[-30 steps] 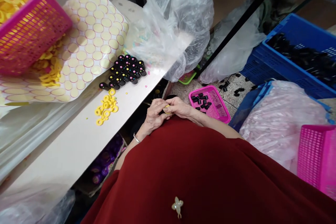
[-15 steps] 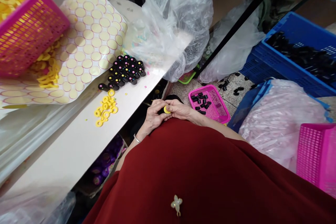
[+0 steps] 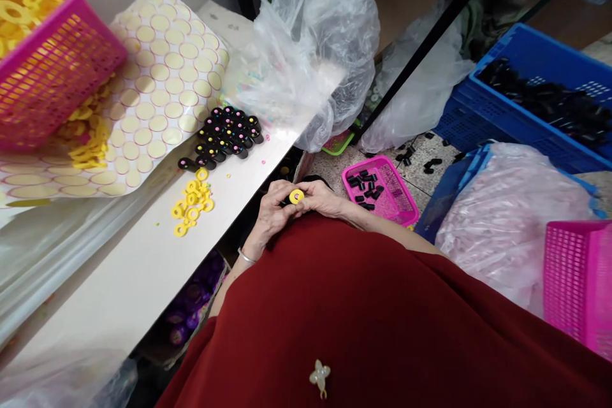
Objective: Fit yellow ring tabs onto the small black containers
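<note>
Close to my body, my left hand is closed around a small black tube, mostly hidden by the fingers. A yellow ring with a pink centre sits at the tube's end, facing up. Fingers of my right hand pinch the ring's edge, and both hands touch. On the table to the left stand several black tubes in a tight cluster, with pink or yellow dots in their tops. In front of them lies a loose pile of yellow rings.
A pink basket of yellow rings rests on a dotted sheet. Clear plastic bags cover the table's far end. On the floor are a pink tray with black tubes, a blue crate and a filled plastic bag.
The yellow ring has turned to face up, so its pink centre now shows; a thumb covered part of it before. Both hands have shifted slightly left in view.
</note>
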`<state>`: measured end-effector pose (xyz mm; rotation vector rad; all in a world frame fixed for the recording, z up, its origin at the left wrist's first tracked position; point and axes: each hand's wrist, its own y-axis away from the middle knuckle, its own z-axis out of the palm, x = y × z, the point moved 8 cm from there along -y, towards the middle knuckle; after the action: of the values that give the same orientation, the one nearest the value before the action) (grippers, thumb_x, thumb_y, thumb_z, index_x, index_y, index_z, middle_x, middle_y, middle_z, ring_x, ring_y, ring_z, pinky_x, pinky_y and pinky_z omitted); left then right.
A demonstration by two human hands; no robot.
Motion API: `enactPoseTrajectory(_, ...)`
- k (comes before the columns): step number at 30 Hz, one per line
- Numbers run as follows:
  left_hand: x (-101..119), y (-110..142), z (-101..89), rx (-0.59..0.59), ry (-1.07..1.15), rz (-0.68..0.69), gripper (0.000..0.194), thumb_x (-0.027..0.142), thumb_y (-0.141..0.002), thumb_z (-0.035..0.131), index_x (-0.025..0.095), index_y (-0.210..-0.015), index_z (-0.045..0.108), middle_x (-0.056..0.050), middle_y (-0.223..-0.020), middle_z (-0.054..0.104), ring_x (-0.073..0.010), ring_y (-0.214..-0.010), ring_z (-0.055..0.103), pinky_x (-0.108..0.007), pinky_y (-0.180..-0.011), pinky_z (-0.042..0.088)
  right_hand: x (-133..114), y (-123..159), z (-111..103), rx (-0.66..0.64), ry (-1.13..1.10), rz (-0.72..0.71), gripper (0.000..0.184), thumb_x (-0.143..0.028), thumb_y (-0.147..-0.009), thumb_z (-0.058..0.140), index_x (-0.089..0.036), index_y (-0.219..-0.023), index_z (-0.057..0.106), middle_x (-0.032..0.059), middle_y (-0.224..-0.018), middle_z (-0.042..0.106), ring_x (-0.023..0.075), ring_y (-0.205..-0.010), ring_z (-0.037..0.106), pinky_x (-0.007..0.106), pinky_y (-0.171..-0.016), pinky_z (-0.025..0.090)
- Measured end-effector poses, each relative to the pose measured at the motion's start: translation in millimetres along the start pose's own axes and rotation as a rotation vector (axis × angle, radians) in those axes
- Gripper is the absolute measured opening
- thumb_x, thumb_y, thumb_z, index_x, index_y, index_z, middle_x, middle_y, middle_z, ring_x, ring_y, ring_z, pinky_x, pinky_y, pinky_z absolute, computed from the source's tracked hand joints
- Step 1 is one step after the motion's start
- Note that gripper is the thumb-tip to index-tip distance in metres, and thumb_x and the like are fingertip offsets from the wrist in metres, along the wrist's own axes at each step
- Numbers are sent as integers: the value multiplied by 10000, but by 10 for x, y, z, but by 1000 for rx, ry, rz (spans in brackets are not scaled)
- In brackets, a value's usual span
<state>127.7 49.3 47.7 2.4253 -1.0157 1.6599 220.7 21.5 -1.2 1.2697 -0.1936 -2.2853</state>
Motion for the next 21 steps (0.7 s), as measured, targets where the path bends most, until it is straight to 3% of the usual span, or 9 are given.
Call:
enactPoseTrajectory(4,93,-75,17,-81,12,29,312,459,-798,634,214,-984,680,-70,-940,655,-208,-985,562,-394,-897,476,-42,47,13,-47,-95,20,483,-265,-516,845,-127,-930,639,-3,-789,653,108,-651,649,243,-618,583)
enactPoseTrajectory(7,157,-100,70,-119,8,50,321,458,-800,633,213,-1005,672,-76,-968,657,-214,-1019,555,-407,-927,458,-97,70,-27,7,-102,-20,421,-240,-530,834,-125,-879,629,-25,-720,627,80,-605,609,194,-559,539)
enactPoseTrajectory(13,210,-83,129,-75,-25,128,314,465,-799,633,207,-974,678,-70,-896,654,-214,-999,538,-405,-919,451,-118,79,-12,13,-55,-48,378,-150,-519,793,-123,-862,638,-48,-690,597,61,-618,562,159,-555,466)
enactPoseTrajectory(21,274,-106,192,-128,-44,168,307,461,-829,593,190,-945,678,-77,-886,660,-222,-1010,532,-414,-909,459,-91,65,-49,-29,-38,8,415,-110,-449,790,-123,-832,630,-65,-663,585,54,-584,524,150,-511,414)
